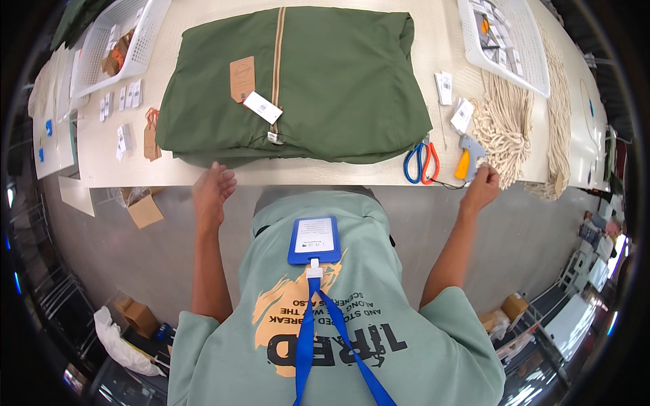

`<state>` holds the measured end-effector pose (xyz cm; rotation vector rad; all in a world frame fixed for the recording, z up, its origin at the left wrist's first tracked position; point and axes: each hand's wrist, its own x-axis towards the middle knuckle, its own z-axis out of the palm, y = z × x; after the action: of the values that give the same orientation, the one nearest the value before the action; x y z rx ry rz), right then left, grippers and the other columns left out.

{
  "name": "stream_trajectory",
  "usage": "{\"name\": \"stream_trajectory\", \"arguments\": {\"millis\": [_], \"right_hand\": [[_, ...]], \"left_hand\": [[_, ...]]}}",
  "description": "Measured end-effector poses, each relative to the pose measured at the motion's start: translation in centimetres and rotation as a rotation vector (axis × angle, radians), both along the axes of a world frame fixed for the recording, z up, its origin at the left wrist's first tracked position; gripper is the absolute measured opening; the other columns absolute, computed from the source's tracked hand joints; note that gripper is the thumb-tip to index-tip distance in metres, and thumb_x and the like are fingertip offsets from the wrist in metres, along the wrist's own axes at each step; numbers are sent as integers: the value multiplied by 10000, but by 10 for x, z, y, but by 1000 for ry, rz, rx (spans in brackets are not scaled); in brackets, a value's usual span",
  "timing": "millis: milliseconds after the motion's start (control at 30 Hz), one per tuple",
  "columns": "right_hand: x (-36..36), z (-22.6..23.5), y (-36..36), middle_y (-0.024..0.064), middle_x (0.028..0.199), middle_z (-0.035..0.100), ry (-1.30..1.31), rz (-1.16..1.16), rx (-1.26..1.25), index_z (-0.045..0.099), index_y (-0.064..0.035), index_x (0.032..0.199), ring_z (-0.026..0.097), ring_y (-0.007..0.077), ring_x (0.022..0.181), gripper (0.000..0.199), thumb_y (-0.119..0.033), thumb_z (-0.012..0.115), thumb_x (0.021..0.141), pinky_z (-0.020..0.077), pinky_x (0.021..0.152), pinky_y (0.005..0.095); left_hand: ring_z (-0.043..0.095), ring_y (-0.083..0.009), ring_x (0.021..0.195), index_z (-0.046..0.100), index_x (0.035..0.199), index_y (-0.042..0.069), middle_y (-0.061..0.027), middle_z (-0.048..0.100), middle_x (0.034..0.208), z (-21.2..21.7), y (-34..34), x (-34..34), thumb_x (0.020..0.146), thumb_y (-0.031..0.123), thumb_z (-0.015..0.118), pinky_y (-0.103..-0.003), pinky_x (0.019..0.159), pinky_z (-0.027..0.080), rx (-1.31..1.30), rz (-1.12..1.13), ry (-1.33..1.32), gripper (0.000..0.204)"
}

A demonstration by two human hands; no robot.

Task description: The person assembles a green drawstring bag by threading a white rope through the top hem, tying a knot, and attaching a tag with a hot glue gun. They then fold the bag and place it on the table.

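Observation:
A folded dark green fabric piece (345, 81) lies on the table, with a tan zip-like strip down its middle. A brown card tag (242, 78) and a white label tag (263, 107) rest on it. Just off its near left corner, at the table edge, my left hand (215, 189) is open and holds nothing. On the right, my right hand (482, 188) has its fingers curled at the handle end of a grey and orange tagging gun (470, 150). Scissors (421, 162) with blue and red handles lie left of that gun.
White baskets stand at the far left (145, 51) and far right (474, 44), holding tags. Bundles of cream cord (504, 125) spread beside the gun. Loose white tags (123, 141) and brown tags (152, 139) lie left of the green fabric. A cardboard box (145, 211) sits below the table edge.

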<state>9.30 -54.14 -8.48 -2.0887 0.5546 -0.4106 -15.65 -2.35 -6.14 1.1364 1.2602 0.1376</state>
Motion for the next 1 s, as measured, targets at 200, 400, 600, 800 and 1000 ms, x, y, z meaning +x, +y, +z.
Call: {"name": "stream_trajectory", "arguments": {"millis": [200,400,600,800,1000], "right_hand": [[-70,18,153,130,952,698,475,361,718,603,-18,1053,699,203,695,234,-243,644,1005,600,609,319],[-69,26,192,144,1046,643,574,307,863,535,-7,1053,715,251,785,328,-313,644,1013,617,615,351],[-51,21,196,66,945,617,709,163,1005,572,-70,1059,659,200,752,339,-381,684,983,574,644,357],[-29,36,203,47,960,635,623,253,1246,626,-107,1065,631,200,832,273,-338,721,955,561,743,384],[-29,36,204,100,1183,626,530,251,1275,586,-54,1215,617,291,1082,359,-304,681,976,512,1022,509]], "left_hand": [[679,-193,829,622,1151,-59,-114,683,952,-8,-13,28,999,340,665,-303,738,565,127,24,-30,429],[675,-164,730,633,1108,-40,-98,687,904,-8,-18,31,980,322,705,-269,661,562,221,58,-47,391],[673,-137,696,642,1087,11,-73,694,877,-5,-19,40,966,328,734,-250,606,555,-26,122,-144,351],[659,-140,675,614,970,64,-51,669,834,-4,-9,58,945,276,764,-246,587,548,-232,218,-202,260],[669,-159,735,602,955,70,-62,663,883,-10,-1,69,941,205,757,-266,619,571,-126,238,-317,206]]}}
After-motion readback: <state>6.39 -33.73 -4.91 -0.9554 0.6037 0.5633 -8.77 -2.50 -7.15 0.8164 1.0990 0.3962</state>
